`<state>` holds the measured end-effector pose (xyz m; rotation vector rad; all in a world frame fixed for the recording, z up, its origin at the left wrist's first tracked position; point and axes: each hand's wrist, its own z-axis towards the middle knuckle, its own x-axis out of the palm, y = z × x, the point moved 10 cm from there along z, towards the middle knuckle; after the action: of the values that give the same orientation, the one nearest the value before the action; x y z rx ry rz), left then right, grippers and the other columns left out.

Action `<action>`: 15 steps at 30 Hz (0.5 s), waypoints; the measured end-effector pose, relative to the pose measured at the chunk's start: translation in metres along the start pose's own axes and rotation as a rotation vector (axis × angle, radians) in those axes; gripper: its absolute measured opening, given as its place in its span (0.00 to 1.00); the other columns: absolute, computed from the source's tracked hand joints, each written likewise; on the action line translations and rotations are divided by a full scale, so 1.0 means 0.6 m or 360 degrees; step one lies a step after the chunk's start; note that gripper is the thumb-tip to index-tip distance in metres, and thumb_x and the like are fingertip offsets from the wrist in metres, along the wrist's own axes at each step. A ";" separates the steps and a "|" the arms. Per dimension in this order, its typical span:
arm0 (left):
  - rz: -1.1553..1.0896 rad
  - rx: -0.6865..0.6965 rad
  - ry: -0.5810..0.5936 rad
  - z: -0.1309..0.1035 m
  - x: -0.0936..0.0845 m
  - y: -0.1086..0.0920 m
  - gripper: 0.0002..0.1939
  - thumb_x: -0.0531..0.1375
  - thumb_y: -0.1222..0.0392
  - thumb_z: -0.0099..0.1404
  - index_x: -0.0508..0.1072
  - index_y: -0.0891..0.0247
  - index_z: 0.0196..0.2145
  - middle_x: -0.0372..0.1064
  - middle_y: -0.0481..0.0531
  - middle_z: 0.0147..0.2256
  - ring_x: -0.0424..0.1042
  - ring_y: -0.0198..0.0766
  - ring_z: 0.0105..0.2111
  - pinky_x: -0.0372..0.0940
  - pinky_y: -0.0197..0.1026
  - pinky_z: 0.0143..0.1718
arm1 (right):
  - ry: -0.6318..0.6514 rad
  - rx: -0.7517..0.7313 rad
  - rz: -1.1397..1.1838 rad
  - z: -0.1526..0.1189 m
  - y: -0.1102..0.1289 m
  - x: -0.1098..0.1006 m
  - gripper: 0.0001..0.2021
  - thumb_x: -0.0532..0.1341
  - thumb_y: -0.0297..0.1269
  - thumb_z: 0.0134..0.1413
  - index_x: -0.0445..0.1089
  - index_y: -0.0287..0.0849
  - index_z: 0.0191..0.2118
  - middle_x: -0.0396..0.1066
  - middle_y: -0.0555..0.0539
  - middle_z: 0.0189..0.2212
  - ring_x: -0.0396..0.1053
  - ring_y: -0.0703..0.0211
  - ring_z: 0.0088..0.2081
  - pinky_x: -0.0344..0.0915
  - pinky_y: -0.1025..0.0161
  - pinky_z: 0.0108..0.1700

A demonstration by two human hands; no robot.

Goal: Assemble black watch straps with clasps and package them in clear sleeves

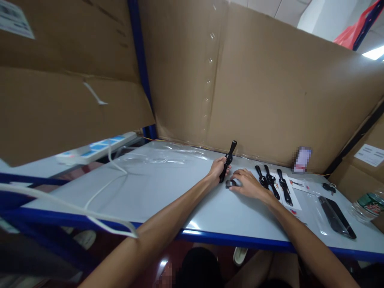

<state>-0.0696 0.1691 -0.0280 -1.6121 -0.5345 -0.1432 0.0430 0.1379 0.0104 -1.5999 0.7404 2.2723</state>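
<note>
From here I can't see the part of the black tool (229, 157) inside the left hand (217, 169); towards four o'clock the bottle (368, 205) runs out of view, and at ten the label (14, 19) blurs.

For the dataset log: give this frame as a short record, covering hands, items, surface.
left hand: holds black tool, upper end tilted rightward
right hand: at small grey-and-dark object, grip unclear
lying tools: three similar black tools, right of right hand
far right: clear bottle, green label
surface: pale table, blue edge

The person has slim bare forearms (177, 218) and wears black lower clothing (200, 269).
</note>
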 end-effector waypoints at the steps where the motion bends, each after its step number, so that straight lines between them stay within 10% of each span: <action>1: 0.0003 0.0017 -0.0016 0.001 -0.001 -0.001 0.07 0.55 0.59 0.67 0.64 0.62 0.32 0.64 0.46 0.19 0.59 0.27 0.14 0.50 0.29 0.15 | 0.0020 -0.0004 0.0014 0.000 0.003 0.003 0.14 0.69 0.40 0.53 0.75 0.42 0.45 0.73 0.42 0.47 0.68 0.48 0.52 0.58 0.52 0.57; 9: -0.0024 0.0058 -0.0087 0.007 -0.004 -0.001 0.07 0.57 0.59 0.65 0.65 0.63 0.30 0.65 0.47 0.19 0.57 0.26 0.13 0.46 0.29 0.14 | 0.0002 0.0197 0.0225 0.002 -0.013 0.001 0.17 0.73 0.36 0.41 0.70 0.42 0.37 0.72 0.49 0.34 0.68 0.55 0.39 0.60 0.62 0.40; 15: -0.0011 -0.0005 -0.0051 0.005 -0.003 0.003 0.05 0.55 0.63 0.65 0.64 0.64 0.30 0.68 0.51 0.22 0.59 0.27 0.15 0.49 0.30 0.14 | -0.0083 0.0499 0.1108 0.007 -0.045 0.018 0.17 0.69 0.33 0.37 0.68 0.42 0.38 0.67 0.58 0.21 0.64 0.63 0.24 0.56 0.67 0.28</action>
<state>-0.0711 0.1712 -0.0306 -1.6181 -0.5647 -0.1236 0.0492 0.1619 -0.0053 -1.2504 1.7569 2.4267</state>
